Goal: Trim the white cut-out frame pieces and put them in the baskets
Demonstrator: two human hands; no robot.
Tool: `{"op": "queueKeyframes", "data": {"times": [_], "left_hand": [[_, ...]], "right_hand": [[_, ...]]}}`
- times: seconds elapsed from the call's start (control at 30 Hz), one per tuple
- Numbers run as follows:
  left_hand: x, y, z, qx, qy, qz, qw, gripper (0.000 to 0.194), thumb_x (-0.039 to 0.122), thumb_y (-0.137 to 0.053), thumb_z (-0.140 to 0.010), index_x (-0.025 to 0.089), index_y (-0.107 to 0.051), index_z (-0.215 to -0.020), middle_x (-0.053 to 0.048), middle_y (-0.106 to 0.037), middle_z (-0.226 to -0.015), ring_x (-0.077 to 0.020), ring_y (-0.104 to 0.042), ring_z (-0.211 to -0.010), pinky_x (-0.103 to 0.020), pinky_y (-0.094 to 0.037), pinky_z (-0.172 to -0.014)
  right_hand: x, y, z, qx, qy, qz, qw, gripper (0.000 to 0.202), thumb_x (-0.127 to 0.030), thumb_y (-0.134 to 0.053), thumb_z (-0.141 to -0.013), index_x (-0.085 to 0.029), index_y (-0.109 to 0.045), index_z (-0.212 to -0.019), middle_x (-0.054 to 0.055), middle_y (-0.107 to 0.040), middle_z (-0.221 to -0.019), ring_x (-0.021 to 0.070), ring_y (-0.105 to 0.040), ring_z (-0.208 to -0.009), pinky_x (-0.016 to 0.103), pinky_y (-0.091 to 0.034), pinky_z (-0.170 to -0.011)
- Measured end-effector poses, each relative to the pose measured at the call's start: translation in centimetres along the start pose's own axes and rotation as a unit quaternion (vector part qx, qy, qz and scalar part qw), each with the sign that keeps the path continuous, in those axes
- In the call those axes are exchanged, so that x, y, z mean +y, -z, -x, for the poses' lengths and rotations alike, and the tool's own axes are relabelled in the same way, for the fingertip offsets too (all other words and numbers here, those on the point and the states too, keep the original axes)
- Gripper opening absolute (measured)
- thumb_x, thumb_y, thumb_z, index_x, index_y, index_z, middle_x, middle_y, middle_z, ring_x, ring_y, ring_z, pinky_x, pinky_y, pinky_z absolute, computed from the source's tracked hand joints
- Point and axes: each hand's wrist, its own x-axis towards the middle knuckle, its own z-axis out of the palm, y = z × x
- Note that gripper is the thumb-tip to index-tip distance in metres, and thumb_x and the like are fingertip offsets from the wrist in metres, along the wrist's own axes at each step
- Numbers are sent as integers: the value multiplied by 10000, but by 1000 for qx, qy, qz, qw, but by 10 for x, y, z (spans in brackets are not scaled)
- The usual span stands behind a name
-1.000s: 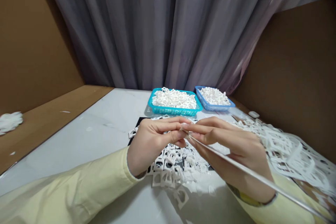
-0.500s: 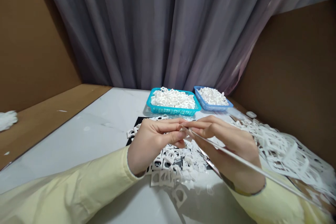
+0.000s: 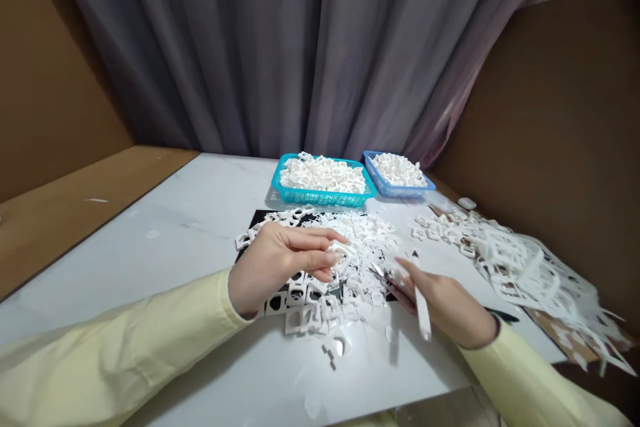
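My left hand (image 3: 280, 263) pinches a small white plastic piece (image 3: 341, 253) between thumb and fingers, above the heap of parts. My right hand (image 3: 447, 300) is apart from it, to the right, its fingertips blurred. A slim white stick with a dark pointed tip (image 3: 423, 313) is at its fingers and seems held there. Just left of that hand lies a metal-tipped hand tool with reddish handles (image 3: 397, 290), partly hidden. Under both hands, white cut-out plastic parts (image 3: 303, 317) and small scraps cover a black mat (image 3: 260, 217).
A teal basket (image 3: 325, 199) and a blue basket (image 3: 400, 190), both full of small white parts, stand at the back. Long white plastic strips (image 3: 535, 273) are heaped at the right. Cardboard walls (image 3: 575, 113) and a grey curtain (image 3: 260, 47) surround the white table (image 3: 190, 227).
My right hand has moved away from my left, to the right and down. The long white strip that stretched from the fingers across my right forearm is gone from there. The view has shifted slightly.
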Motion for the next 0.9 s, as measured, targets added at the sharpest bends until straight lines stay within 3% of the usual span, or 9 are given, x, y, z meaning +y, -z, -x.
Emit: {"op": "queueKeyframes", "data": {"times": [0.1,0.27,0.47,0.67,0.8,0.9], "left_hand": [[-2,-2,2,-11,-8,-5,1000,196,151,-705,-679,179,-710,-485,-36,-669,-554,-204,-645,-910,-187,-560,-671],[2,-6,4,-10,5,13,1000,165,141,-702,-665,171,-720,-504,-40,-649,-526,-220,-659,-847,-189,-569,-543],[4,-7,8,-9,-6,9,1000,101,155,-730,-641,161,-736,-540,-70,-729,-821,-187,-682,-688,-217,-590,-536],[2,-8,9,-12,-15,4,1000,104,150,-736,-638,160,-735,-535,-69,-734,-875,-155,-672,-588,-226,-596,-535],[1,-8,8,-13,-9,13,1000,73,170,-741,-640,169,-744,-568,-58,-733,-876,-130,-656,-545,-229,-598,-542],[0,-7,8,-12,2,9,1000,81,179,-737,-645,173,-741,-564,-59,-734,-875,-165,-682,-644,-229,-595,-551]], "right_hand": [[-8,-15,6,-44,29,10,999,227,-316,-417,-893,-206,-566,-1023,44,-632,-724,148,-609,-550,219,-397,-464],[-9,-18,0,-76,32,27,996,239,-119,-425,-815,-165,-550,-1014,55,-594,-727,147,-565,-557,226,-338,-478],[-1,-19,-8,-64,24,6,998,194,-189,-370,-904,-171,-561,-868,39,-607,-661,142,-580,-547,226,-356,-490],[11,-19,-17,16,14,-48,999,193,-248,-387,-913,-173,-530,-805,29,-609,-640,135,-589,-516,221,-417,-475],[22,11,-26,111,15,-101,989,182,-264,-381,-928,-166,-516,-857,-9,-587,-551,114,-568,-463,212,-451,-481],[8,43,-25,206,14,-121,971,160,-283,-446,-912,-169,-555,-941,35,-660,-736,124,-623,-585,223,-477,-544]]}}
